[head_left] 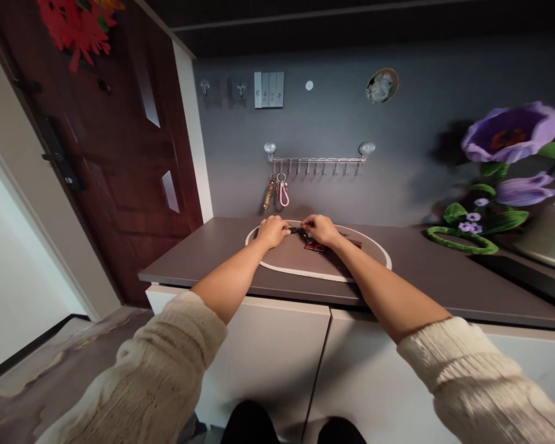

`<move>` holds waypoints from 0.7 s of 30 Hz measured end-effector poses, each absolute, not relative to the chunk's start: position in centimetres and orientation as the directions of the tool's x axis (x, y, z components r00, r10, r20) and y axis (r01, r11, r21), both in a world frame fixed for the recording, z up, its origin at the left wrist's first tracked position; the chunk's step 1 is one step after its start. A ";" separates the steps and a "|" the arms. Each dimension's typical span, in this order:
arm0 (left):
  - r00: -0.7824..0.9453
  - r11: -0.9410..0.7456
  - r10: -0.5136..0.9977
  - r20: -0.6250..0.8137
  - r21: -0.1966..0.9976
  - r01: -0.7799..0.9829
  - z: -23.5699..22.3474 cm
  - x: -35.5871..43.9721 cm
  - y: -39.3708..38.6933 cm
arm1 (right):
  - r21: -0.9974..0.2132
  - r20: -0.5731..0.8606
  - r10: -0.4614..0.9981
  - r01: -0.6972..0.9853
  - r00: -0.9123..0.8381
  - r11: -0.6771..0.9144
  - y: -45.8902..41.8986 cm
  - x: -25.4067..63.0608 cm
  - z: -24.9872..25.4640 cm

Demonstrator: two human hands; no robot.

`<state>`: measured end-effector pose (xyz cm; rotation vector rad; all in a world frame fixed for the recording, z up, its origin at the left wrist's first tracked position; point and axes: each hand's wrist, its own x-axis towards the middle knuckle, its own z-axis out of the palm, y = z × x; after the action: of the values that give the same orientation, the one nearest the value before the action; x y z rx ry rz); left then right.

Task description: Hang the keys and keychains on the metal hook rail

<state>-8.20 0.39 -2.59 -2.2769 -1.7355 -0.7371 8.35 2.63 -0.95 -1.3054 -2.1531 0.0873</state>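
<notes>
Both hands out over the desk, meeting above the oval mat near the wall. Left hand curled, fingers pressed together on one end of a small dark keyring; right hand pinched on the other end. Between them only a short dark piece visible, with a red tag lying on the mat just below the right hand, seemingly attached. Too small to tell exactly how the ring or clip sits in the fingers.

To do this well: best kept low, close over the mat, so nothing dropped rolls off the desk. Firm pinch with the left, fine work left to the right fingertips. Small twisting moves rather than pulling apart, since a sprung ring probably slips under a straight tug. Red tag better left resting on the mat to take weight off the fingers.

Arms nearly straight, stretched forward, forearms bare, cream sleeves pushed up to the elbows. Wrists close together, knuckles up, palms turned inward and down. Left wrist slightly bent in; right forearm angled across the mat's near edge.

On the wall just above, a hook rail with a pink loop and another key fob hanging at its left end.
</notes>
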 end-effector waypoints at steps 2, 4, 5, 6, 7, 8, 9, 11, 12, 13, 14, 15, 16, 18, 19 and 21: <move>0.198 -0.294 0.859 0.473 0.138 0.946 -2.6 -8.1 0.4 | -0.340 0.456 0.822 0.786 -0.342 0.516 2.7 8.2 -1.1; 0.193 -0.286 0.862 0.469 0.136 0.948 -2.6 -8.1 0.5 | -0.327 0.450 0.819 0.787 -0.357 0.523 2.8 8.1 -1.1; 0.191 -0.284 0.861 0.471 0.135 0.949 -2.6 -8.1 0.5 | -0.322 0.448 0.818 0.788 -0.361 0.524 2.9 8.0 -1.2; 0.189 -0.282 0.860 0.474 0.133 0.950 -2.6 -8.1 0.6 | -0.318 0.446 0.819 0.791 -0.362 0.523 3.0 8.0 -1.2; 0.188 -0.282 0.859 0.477 0.132 0.950 -2.6 -8.1 0.6 | -0.315 0.444 0.820 0.794 -0.362 0.521 3.0 7.9 -1.2; 0.190 -0.283 0.857 0.480 0.130 0.950 -2.7 -8.1 0.6 | -0.313 0.444 0.821 0.796 -0.359 0.518 3.0 7.9 -1.2; 0.191 -0.284 0.855 0.482 0.128 0.950 -2.7 -8.1 0.7 | -0.312 0.443 0.822 0.799 -0.357 0.515 3.1 7.9 -1.3; 0.194 -0.287 0.853 0.484 0.124 0.950 -2.7 -8.0 0.8 | -0.313 0.443 0.825 0.801 -0.352 0.510 3.1 7.9 -1.3; 0.196 -0.286 0.853 0.484 0.120 0.951 -2.7 -8.0 0.8 | -0.314 0.443 0.825 0.801 -0.351 0.509 3.1 7.9 -1.3; 0.197 -0.284 0.853 0.483 0.114 0.952 -2.7 -8.0 0.9 | -0.315 0.444 0.825 0.801 -0.350 0.509 3.1 7.9 -1.4; 0.197 -0.281 0.854 0.482 0.108 0.954 -2.7 -8.1 0.9 | -0.315 0.445 0.824 0.800 -0.350 0.510 3.1 7.9 -1.4; 0.197 -0.278 0.854 0.481 0.103 0.955 -2.7 -8.1 0.9 | -0.314 0.445 0.824 0.800 -0.351 0.511 3.2 7.9 -1.4; 0.196 -0.275 0.855 0.480 0.099 0.956 -2.7 -8.1 0.9 | -0.312 0.445 0.823 0.801 -0.352 0.511 3.2 7.9 -1.4; 0.189 -0.268 0.855 0.482 0.099 0.958 -2.7 -8.1 0.9 | -0.305 0.445 0.822 0.804 -0.354 0.511 3.2 7.9 -1.4; 0.184 -0.264 0.855 0.485 0.102 0.959 -2.7 -8.1 0.9 | -0.302 0.445 0.822 0.805 -0.354 0.510 3.3 7.9 -1.4; 0.170 -0.258 0.851 0.497 0.113 0.960 -2.7 -8.0 0.9 | -0.297 0.445 0.821 0.806 -0.357 0.512 3.2 7.9 -1.4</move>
<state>-8.01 0.94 -2.69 -2.2174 -1.7544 -0.6991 7.93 3.24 -1.38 -1.3250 -2.2102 0.0364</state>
